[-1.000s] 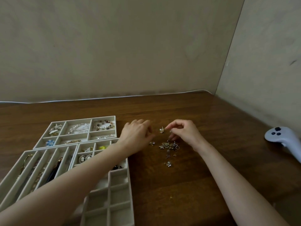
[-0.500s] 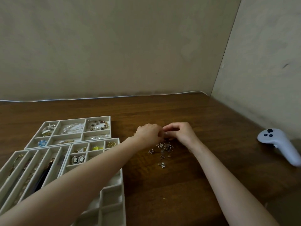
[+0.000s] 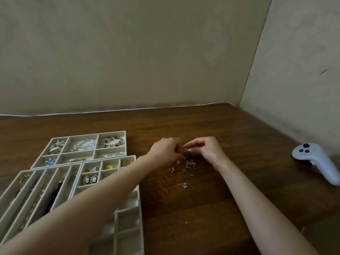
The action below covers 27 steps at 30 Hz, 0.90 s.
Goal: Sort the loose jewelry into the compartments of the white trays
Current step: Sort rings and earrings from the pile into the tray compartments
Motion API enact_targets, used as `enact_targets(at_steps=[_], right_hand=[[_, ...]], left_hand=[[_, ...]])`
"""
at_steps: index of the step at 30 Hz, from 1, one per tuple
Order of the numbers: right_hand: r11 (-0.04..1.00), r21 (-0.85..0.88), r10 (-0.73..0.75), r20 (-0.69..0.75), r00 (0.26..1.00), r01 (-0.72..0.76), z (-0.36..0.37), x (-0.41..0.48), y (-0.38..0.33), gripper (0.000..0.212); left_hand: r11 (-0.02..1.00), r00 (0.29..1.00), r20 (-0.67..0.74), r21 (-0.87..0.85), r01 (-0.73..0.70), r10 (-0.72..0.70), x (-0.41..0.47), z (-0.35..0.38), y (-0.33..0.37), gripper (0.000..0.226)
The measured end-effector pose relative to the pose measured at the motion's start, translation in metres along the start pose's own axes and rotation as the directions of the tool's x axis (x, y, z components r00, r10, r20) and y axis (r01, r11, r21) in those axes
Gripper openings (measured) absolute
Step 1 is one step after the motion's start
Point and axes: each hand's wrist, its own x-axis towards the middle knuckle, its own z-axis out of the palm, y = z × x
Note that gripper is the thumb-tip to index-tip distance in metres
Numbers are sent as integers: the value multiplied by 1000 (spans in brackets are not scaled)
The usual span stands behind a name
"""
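White trays (image 3: 125, 143) sit left of the piece (image 3: 188, 149) your left hand (image 3: 165, 150) and right hand (image 3: 208, 148) both pinch, so left's nearer.

Bare forearms (image 3: 95, 205), left hand (image 3: 165, 151), right hand (image 3: 207, 148)

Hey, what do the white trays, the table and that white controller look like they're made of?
Trays: probably velvety fabric over board, matte off-white with no shine. Table: wood or wood-look laminate, dark brown, visible grain, slight sheen. Controller: likely hard plastic, smooth white shell with dark buttons.
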Motion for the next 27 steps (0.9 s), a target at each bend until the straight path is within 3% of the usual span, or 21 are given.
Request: enact_targets(at_steps=[6,17,27], right_hand=[[998,11,-67,-57,996,68,-1,-3,-3,21],[986,65,-150,-34,988,152,7,-9,-24,12],[973,-123,-191,44,981,195,14,-9,-42,7]], left_hand=[[991,992,-125,-131,18,-34,-10,-10,-10,14],[988,976,-217,-153,-23,-11,-37,-30,-25,8],[986,967,-252,-164,-21,-22,-58,-43,-36,8]])
